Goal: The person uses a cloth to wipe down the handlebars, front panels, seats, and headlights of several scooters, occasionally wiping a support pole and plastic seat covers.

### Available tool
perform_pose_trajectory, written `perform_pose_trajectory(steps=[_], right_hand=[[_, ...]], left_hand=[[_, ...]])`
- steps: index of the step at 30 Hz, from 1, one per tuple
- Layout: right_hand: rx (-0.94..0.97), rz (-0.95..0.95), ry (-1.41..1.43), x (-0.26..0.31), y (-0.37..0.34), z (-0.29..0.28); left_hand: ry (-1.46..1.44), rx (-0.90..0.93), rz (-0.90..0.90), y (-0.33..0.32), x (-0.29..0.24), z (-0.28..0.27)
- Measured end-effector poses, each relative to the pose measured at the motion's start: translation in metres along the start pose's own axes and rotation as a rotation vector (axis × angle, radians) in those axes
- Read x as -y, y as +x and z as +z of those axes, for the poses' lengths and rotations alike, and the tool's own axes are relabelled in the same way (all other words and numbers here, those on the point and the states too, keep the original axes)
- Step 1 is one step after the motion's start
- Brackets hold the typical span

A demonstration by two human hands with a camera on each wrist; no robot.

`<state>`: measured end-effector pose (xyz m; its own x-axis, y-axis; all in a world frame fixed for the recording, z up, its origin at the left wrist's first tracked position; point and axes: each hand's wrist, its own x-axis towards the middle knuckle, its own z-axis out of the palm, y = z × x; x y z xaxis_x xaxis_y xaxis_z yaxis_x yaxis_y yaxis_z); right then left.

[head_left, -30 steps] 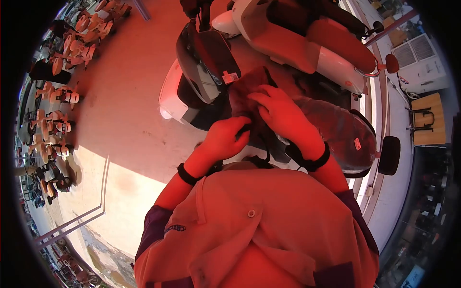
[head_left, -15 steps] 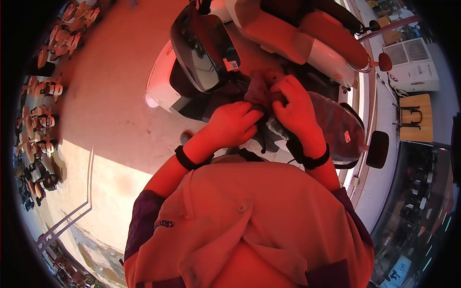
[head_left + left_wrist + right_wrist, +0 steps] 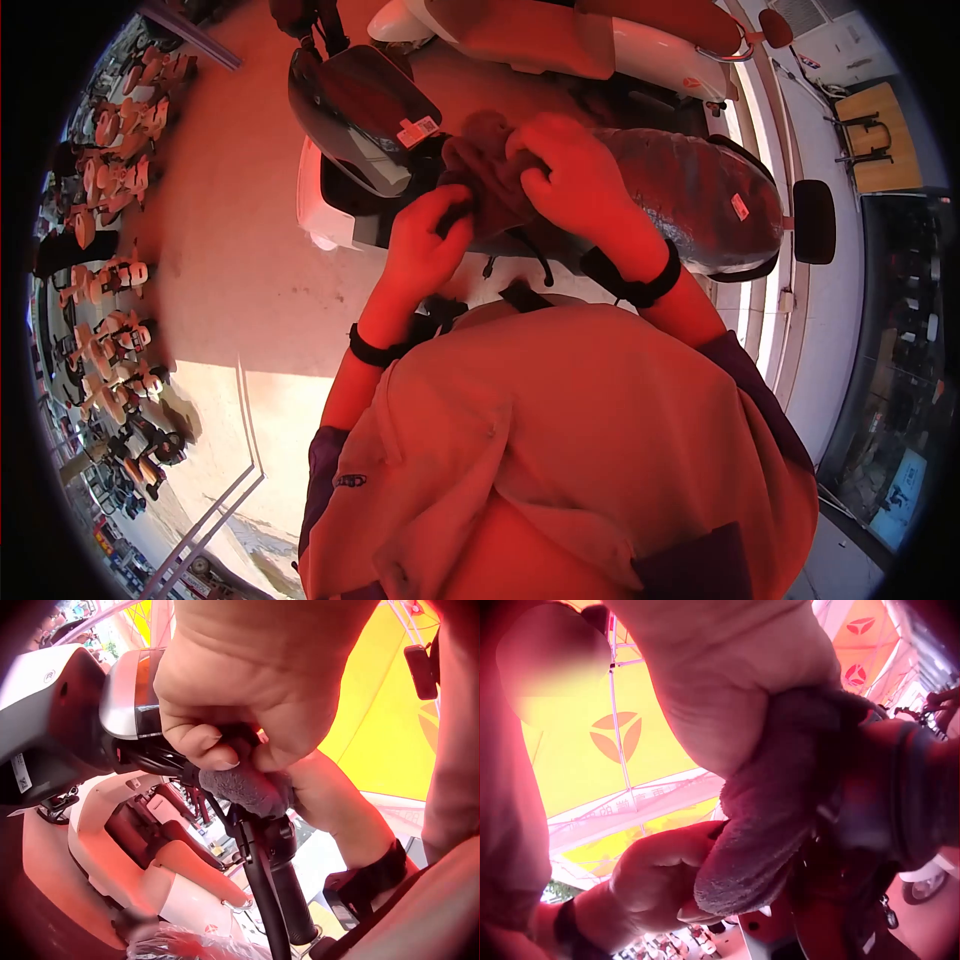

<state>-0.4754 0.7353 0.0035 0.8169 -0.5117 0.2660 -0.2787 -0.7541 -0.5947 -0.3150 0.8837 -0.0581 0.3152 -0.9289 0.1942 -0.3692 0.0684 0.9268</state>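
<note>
A dark, fuzzy cloth is bunched between the two hands, beside the scooter's front panel in the head view. The left hand pinches the cloth's near left part; in the left wrist view its thumb and curled fingers close on the grey cloth above a black handlebar grip. Gripping the far right part is the right hand. The right wrist view shows the folded cloth hanging from that hand, with the left hand at its lower end. Some fingertips are hidden by cloth.
The scooter's plastic-wrapped seat lies to the right, with a black mirror near its end. Another scooter stands beyond. Rows of scooters line the far left; a wooden chair is at the right.
The head view has shifted, so the scooter appears further left. Both hands remain on the cloth, which looks more spread between them, and the left hand now points more upward in view.
</note>
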Motion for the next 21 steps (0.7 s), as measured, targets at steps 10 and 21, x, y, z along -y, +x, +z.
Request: perform_pose_trajectory(steps=[10,21], right_hand=[[-0.152,0.209,0.308,-0.061,-0.067,0.022],[-0.35,0.34,0.345,-0.099,-0.113,-0.012]], left_hand=[[0.412,0.487,0.134,0.006,-0.025,0.081],[0.25,0.551,0.25,0.025,-0.045,0.091]])
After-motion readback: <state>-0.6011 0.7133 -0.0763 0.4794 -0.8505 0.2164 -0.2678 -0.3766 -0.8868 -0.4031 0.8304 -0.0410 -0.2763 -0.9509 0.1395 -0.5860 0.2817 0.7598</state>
